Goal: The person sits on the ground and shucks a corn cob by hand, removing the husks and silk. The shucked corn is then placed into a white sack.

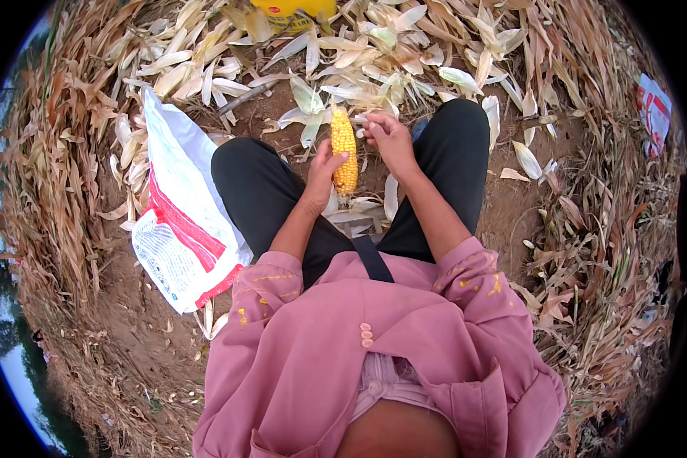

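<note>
A bare yellow corn cob (344, 163) stands nearly upright between my knees, its husk stripped away. My left hand (322, 174) grips it from the left, with the thumb across the kernels. To the right of the cob's upper part, my right hand (389, 140) has its fingers pinched together. A thin pale piece (357, 120) sticks out from those fingertips toward the cob; whether it is husk or a small tool is too small to tell.
A white woven sack (189, 223) with red bands lies by my left knee. Loose corn husks (372, 63) cover the soil ahead, near a yellow container (297, 12). Dry corn stalks (63, 166) are heaped on both sides. Another red-and-white sack (655, 111) lies far right.
</note>
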`<state>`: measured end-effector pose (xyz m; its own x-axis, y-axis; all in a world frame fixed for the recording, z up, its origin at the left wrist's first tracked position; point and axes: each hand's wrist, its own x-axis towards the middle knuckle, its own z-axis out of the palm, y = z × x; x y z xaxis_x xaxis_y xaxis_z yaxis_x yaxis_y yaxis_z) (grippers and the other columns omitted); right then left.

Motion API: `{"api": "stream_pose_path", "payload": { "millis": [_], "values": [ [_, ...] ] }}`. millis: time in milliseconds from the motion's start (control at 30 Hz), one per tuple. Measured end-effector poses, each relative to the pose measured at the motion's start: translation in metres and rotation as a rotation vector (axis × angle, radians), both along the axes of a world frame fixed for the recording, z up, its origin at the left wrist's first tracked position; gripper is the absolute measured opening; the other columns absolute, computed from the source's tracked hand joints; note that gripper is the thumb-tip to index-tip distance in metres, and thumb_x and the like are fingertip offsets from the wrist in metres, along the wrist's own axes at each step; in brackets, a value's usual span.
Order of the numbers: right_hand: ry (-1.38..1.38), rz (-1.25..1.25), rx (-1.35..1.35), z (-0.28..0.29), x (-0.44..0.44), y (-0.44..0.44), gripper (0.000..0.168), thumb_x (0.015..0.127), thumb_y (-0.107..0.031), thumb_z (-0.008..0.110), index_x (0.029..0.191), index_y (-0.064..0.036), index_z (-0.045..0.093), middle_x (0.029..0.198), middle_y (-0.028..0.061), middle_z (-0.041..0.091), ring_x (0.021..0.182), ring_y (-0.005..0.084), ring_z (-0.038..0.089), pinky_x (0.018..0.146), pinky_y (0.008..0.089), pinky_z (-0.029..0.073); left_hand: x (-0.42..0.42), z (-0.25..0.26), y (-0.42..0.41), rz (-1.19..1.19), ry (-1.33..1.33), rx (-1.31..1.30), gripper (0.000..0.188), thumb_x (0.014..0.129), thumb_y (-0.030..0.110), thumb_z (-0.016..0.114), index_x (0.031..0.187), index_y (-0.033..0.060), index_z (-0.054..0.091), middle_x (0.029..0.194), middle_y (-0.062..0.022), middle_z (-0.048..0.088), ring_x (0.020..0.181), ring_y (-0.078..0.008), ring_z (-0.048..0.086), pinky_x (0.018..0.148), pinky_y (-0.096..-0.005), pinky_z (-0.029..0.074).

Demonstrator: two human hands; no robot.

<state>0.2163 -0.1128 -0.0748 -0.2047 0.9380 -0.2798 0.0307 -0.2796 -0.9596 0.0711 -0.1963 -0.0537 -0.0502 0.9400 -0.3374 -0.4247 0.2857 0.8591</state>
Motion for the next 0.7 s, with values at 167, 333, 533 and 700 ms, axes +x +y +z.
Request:
{"api": "stream_pose_path", "payload": {
  "millis": [167,333,533,700],
  "values": [
    [-0.036,0.066,-0.014,-0.005,0.003,-0.004,0.026,0.085,-0.015,0.058,0.105,0.001,0.056,0.096,0.0084,0.062,0.080,0.0136,0.060,0.066,0.0253,0.048,0.000,0.004,0.000,-0.060,-0.050,-0.016,0.036,0.085,0.015,0.055,0.116,0.0025,0.041,0.098,-0.0133,0.058,0.076,-0.0186,0.061,0.069,-0.0289,0.049],
    [0.171,-0.045,-0.024,0.013,-0.004,-0.013,0.024,0.087,-0.018,0.056,0.103,0.001,0.059,0.096,0.0069,0.062,0.079,0.0122,0.059,0.066,0.0240,0.047,-0.001,0.005,-0.001,-0.040,-0.151,-0.054,0.033,0.084,0.014,0.055,0.112,0.0014,0.042,0.093,-0.0123,0.057,0.073,-0.0196,0.061,0.068,-0.0309,0.051],
    [0.249,0.013,-0.107,0.016,-0.001,-0.010,0.031,0.090,-0.026,0.052,0.105,0.001,0.061,0.093,0.0062,0.063,0.079,0.0111,0.059,0.068,0.0231,0.046,0.000,0.008,-0.002,-0.116,-0.189,-0.044,0.035,0.084,0.015,0.053,0.114,0.0000,0.045,0.091,-0.0117,0.056,0.077,-0.0202,0.060,0.069,-0.0323,0.051],
    [0.184,0.134,-0.087,0.019,-0.001,-0.012,0.032,0.089,-0.031,0.055,0.101,-0.002,0.063,0.088,0.0027,0.063,0.077,0.0083,0.056,0.068,0.0219,0.044,0.000,0.007,-0.001,-0.109,-0.244,-0.052,0.038,0.083,0.015,0.051,0.117,0.0005,0.043,0.090,-0.0120,0.056,0.077,-0.0205,0.059,0.069,-0.0328,0.051]
  ]
}}
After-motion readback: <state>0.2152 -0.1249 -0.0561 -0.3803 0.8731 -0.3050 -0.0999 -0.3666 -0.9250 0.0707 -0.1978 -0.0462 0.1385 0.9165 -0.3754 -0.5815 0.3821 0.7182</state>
